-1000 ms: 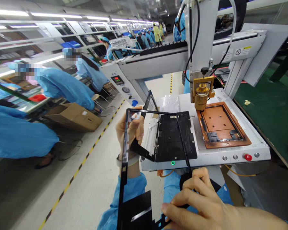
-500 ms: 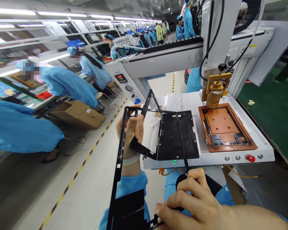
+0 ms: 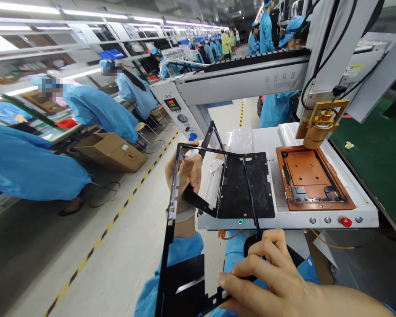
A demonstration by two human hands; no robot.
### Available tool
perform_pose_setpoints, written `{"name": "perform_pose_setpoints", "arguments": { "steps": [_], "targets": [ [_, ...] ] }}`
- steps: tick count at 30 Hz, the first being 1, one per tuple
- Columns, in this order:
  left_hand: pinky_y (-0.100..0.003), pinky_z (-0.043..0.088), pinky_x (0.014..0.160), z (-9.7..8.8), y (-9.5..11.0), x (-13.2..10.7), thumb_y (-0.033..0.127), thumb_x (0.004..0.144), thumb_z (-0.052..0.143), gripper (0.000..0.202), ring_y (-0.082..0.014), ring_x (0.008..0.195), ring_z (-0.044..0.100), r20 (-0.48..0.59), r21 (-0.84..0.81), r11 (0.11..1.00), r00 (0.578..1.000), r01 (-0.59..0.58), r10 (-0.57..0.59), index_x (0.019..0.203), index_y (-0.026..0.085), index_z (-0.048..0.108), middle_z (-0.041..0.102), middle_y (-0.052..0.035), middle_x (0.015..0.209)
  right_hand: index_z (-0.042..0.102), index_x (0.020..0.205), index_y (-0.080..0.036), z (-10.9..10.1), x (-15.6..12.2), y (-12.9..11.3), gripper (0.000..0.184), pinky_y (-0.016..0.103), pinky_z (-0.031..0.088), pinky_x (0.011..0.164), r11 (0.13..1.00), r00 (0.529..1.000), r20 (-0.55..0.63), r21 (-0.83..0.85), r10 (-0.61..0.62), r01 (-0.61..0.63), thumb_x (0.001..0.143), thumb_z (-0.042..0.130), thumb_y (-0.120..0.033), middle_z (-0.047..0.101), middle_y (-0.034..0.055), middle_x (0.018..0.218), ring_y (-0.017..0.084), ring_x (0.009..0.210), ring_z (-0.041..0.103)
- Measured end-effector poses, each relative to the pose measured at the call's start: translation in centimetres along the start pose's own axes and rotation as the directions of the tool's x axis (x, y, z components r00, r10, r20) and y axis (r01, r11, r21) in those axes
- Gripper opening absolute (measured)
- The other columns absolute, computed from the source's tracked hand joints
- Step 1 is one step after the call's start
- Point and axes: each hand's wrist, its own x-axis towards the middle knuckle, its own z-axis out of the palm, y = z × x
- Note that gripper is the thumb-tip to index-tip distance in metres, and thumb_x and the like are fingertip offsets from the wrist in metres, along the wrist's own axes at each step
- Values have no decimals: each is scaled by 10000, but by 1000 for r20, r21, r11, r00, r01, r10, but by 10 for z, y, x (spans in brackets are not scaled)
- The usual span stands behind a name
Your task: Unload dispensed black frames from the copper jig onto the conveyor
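My left hand (image 3: 186, 174) is closed around the upper left part of a thin black rectangular frame (image 3: 167, 246), which is held up and tilted before me. Lower down, the fingers of my right hand (image 3: 267, 273) pinch the frame's near right corner. Pale patches show along its left side, and a dark panel fills part of its lower end. Behind the frame, a black fixture plate (image 3: 242, 185) lies on the machine's white bed. Another black strip frame (image 3: 201, 204) stands beside that plate; whether it is joined to it I cannot tell.
An orange-brown fixture (image 3: 308, 169) with a black frame in it sits on the right of the bed. Over its far edge hangs a brass head (image 3: 317, 127). A red button (image 3: 345, 221) is at the front edge. Co-workers in blue gowns and a cardboard box (image 3: 112, 152) are left.
The brass head and its column have shifted right over the orange-brown fixture. My view has turned slightly, and the held frame is tilted a little differently. A person's head now shows behind the machine.
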Motion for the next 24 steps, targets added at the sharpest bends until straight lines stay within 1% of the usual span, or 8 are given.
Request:
{"name": "perform_pose_setpoints", "arguments": {
  "steps": [4,7,10,16,19,21,22,24],
  "targets": [
    [-370,181,573,1,-2,1,529,1119,848,891,-44,381,281,-22,-10,1000,1000,-16,16,580,175,234,259,45,383,813,1236,-135,0,-3,1,135,397,410,897,1000,1000,2,27,15,-15,1159,824,-245,779,-1,954,161,900,599],
    [-313,229,562,2,-5,2,547,1112,853,861,-32,350,264,-36,-17,999,998,-49,49,620,163,259,267,68,369,805,1267,-134,-2,-6,-1,130,401,415,923,999,999,21,44,30,-31,1163,805,-212,791,7,985,169,921,602],
    [-268,270,579,2,-6,3,513,1139,823,821,-18,355,270,-16,-22,997,997,-76,76,632,158,284,257,78,373,805,1281,-137,-3,-8,-3,135,403,423,942,996,997,50,59,56,-59,1161,803,-199,800,13,1014,174,940,606],
    [-254,342,601,-1,-9,3,471,1148,822,846,-25,346,303,-1,-57,993,995,-101,101,599,185,246,264,75,369,804,1241,-140,-1,-7,-2,100,408,416,918,996,997,37,57,65,-67,1168,794,-207,795,6,1001,175,932,594],
    [-261,342,585,-3,-11,3,459,1159,810,841,-34,347,283,4,-63,991,993,-116,117,604,194,236,258,74,369,798,1239,-141,-1,-6,-2,96,406,411,898,997,998,24,44,65,-66,1161,796,-196,793,6,994,172,918,585],
    [-272,288,548,-3,-10,4,461,1161,809,772,-37,343,259,21,-70,990,992,-121,123,603,192,348,273,76,370,793,1239,-143,0,-5,-2,92,404,413,893,997,998,20,39,66,-66,1166,789,-197,791,6,994,171,915,583],
    [-280,248,531,-3,-10,5,459,1161,810,695,-36,342,247,34,-73,990,992,-120,123,626,183,465,285,80,374,790,1237,-143,0,-4,-3,89,403,415,893,997,997,19,40,69,-69,1169,786,-200,789,6,994,170,916,583],
    [-298,186,524,-2,-8,6,451,1169,804,504,-31,346,231,67,-73,991,991,-115,120,774,152,713,299,91,386,788,1230,-144,1,-3,-3,86,399,417,892,996,997,11,45,76,-76,1170,786,-205,783,6,991,169,915,577]
  ]
}}
